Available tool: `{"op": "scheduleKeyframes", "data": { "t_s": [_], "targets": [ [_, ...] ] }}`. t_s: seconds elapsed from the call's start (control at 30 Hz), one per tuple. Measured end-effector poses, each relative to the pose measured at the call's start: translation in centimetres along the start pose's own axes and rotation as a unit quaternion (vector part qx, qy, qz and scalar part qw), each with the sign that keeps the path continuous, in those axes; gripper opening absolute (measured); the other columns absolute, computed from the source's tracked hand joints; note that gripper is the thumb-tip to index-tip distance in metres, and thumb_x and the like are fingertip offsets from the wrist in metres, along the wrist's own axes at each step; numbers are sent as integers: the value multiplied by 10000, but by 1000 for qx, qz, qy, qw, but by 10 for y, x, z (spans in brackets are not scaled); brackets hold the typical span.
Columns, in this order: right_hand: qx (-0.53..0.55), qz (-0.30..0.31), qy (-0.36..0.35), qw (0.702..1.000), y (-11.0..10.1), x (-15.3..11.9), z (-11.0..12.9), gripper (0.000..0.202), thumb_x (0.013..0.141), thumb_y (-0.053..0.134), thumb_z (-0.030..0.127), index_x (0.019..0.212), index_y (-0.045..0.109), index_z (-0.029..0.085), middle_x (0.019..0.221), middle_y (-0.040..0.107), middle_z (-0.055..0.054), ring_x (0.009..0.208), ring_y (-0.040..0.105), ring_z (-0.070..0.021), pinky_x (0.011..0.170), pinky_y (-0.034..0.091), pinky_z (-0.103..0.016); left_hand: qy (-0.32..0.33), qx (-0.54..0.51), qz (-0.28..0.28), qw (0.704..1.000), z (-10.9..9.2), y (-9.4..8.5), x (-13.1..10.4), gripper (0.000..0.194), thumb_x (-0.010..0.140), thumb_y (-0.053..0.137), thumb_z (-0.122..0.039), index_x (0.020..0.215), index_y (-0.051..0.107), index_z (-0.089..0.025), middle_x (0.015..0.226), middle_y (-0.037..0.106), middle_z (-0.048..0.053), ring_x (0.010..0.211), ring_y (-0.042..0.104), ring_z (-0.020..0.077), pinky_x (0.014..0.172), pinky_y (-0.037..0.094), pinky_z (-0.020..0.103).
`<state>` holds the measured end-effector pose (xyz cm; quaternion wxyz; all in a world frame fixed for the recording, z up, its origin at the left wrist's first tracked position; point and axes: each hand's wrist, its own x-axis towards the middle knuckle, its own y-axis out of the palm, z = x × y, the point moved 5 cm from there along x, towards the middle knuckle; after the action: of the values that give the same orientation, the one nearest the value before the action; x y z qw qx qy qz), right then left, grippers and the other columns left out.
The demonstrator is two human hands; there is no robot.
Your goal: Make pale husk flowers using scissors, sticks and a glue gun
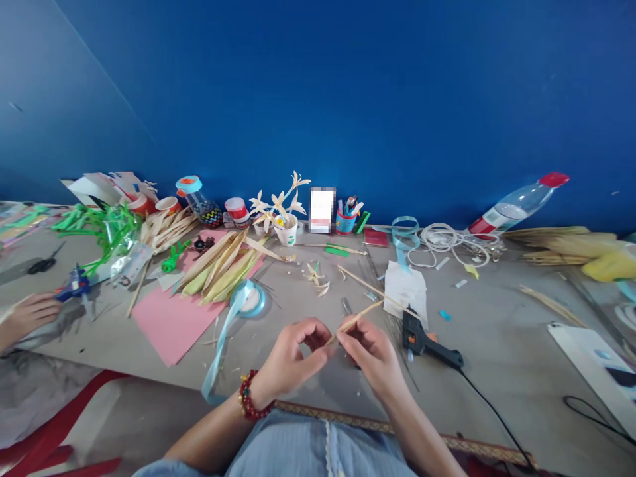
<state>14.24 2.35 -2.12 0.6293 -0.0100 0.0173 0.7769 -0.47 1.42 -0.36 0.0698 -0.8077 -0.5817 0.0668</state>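
My left hand (303, 354) pinches the lower end of a narrow strip of dried corn husk (360, 314) between thumb and fingers. Close beside it, my right hand (370, 351) grips the same strip with thumb and forefinger, and its tip points up to the right. A black glue gun (427, 341) lies just right of my right hand, its cord running to the table's front edge. Beyond my hands are a white sheet of paper (405, 288), a thin stick (370, 286) and small husk pieces (316, 275). A red bracelet circles my left wrist.
A blue ribbon roll (248, 299), pink paper (173, 324) and corn husks (216, 268) lie to the left. Husk flowers stand in a white cup (286, 232). A plastic bottle (517, 205) leans at the back right. At far left another person's hand (32, 318) holds a blue glue gun (77, 286).
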Motion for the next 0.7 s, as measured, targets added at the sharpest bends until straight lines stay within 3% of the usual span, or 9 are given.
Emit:
{"op": "scheduleKeyframes", "data": {
  "t_s": [0.13,0.4,0.57,0.7],
  "targets": [
    [15,-19,17,1000,-1,0,-7,293,862,629,410,695,556,180,582,433,54,488,364,-83,455,287,-221,-14,31,-15,999,3,2,0,169,858,584,-240,712,576,-154,661,570,-10,636,508,110,584,362,196],
    [7,-47,28,998,-4,-3,-14,412,933,529,490,665,571,180,546,484,34,478,420,-94,457,314,-224,-23,-38,-18,999,5,3,-2,201,883,494,-189,706,580,-147,633,543,-12,600,466,100,570,346,196],
    [46,17,23,999,4,-3,-6,257,832,686,413,756,617,177,611,490,44,503,411,-85,461,323,-207,-21,-42,-21,999,7,4,-3,225,901,505,-242,716,589,-146,643,553,0,631,484,114,583,352,208],
    [79,-24,43,996,3,-3,-11,289,827,672,410,681,616,167,560,480,46,459,397,-77,436,295,-208,-20,-49,-5,999,9,4,-3,211,884,533,-246,702,572,-148,637,526,-8,613,454,107,555,323,210]
  ]
}}
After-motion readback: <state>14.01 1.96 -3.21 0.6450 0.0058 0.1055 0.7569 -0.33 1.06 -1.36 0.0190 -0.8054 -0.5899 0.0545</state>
